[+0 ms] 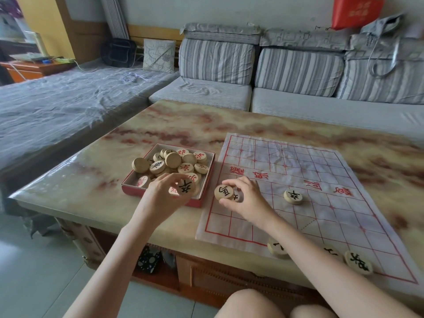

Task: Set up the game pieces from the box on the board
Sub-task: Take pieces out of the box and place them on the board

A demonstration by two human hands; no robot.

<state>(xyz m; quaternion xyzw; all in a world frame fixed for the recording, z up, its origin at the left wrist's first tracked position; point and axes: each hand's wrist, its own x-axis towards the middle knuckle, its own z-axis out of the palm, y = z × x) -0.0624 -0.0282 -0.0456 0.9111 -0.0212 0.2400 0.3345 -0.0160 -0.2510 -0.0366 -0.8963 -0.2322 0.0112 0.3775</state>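
Note:
A red-edged box (207, 173) on the table holds several round wooden pieces with red or black characters. My left hand (164, 196) hovers over the box's near corner, gripping a black-marked piece (186, 188). My right hand (246, 198) is at the left edge of the white paper board (321, 180) and holds a black-marked piece (224, 192), with a second piece partly hidden behind it. One black piece (293, 196) lies on the board near its middle. Three more pieces (359, 262) sit along the board's near edge, partly hidden by my right forearm.
The marbled table (183, 125) stands before a grey striped sofa (298, 72) and a covered daybed (68, 104) at left. The table's near edge runs just under my forearms. My knees (263, 304) show at the bottom.

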